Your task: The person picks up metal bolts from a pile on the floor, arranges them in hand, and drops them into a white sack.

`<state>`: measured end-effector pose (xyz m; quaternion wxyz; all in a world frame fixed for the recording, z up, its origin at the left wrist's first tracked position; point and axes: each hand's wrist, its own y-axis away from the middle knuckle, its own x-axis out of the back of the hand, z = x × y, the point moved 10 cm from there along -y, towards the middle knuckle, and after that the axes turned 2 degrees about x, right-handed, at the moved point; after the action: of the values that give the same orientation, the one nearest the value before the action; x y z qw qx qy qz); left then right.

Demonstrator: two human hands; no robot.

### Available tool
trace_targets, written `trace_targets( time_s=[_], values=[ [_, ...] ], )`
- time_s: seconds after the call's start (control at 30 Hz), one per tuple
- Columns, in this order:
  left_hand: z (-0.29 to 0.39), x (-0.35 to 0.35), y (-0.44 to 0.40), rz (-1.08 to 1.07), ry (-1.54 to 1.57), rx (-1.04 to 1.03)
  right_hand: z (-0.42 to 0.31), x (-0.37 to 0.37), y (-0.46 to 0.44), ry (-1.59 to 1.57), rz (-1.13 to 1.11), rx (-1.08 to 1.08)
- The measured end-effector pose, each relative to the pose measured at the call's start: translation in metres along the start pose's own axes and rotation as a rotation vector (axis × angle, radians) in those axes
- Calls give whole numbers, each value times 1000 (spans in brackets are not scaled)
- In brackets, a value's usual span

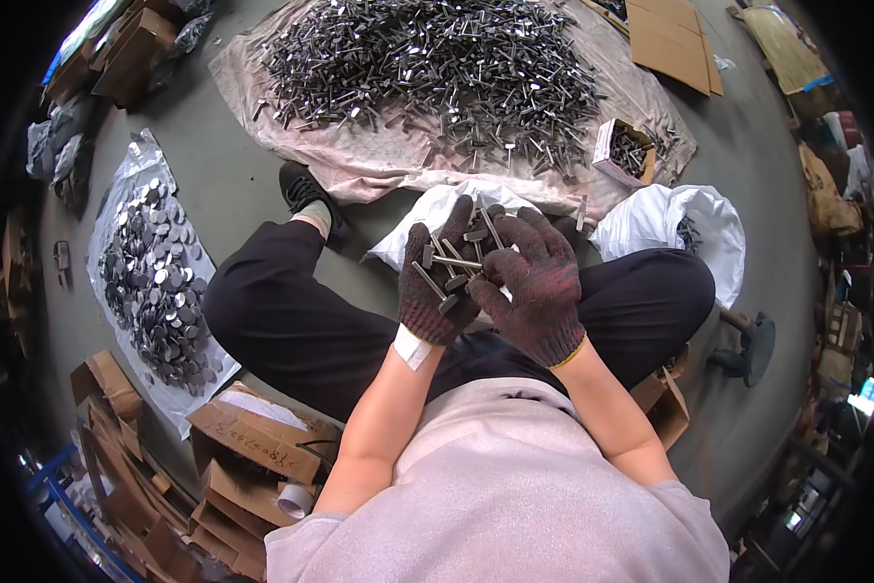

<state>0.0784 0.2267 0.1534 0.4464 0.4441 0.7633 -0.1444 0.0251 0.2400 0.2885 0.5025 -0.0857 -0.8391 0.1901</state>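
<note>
In the head view my left hand, in a dark knitted glove with a white patch at the wrist, is cupped palm up. Its fingers curl around several T-shaped metal bolts, each a short rod with a flat oblong head. My right hand, gloved the same way with a yellow cuff edge, bends its fingers over this bunch from the right and closes on the bolts. Beneath both hands a white sack lies between my crossed legs. Parts of the bunch are hidden by the fingers.
Ahead, a big heap of similar bolts covers a pale cloth. A small box of bolts and a white sack stand right. Round metal discs lie left on plastic sheeting. Cardboard boxes crowd the lower left.
</note>
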Motion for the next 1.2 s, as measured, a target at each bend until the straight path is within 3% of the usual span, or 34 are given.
trace_targets(
  time_s=[0.3, 0.57, 0.73, 0.8, 0.93, 1.2],
  values=[
    [0, 1, -1, 9, 72, 1, 5, -1, -3, -236, 9, 25],
    [4, -6, 0, -33, -386, -61, 8, -4, -7, -135, -9, -51],
    [9, 5, -1, 67, -389, -77, 3, -6, -7, -119, 64, 24],
    [-3, -11, 1, -150, -264, 29, 17, 3, -2, -227, 180, -75],
    [6, 4, -1, 97, -435, -64, 28, 7, -3, -191, 209, -171],
    [17, 8, -10, 47, -391, -103, 12, -14, -3, -77, 37, -94]
  ],
)
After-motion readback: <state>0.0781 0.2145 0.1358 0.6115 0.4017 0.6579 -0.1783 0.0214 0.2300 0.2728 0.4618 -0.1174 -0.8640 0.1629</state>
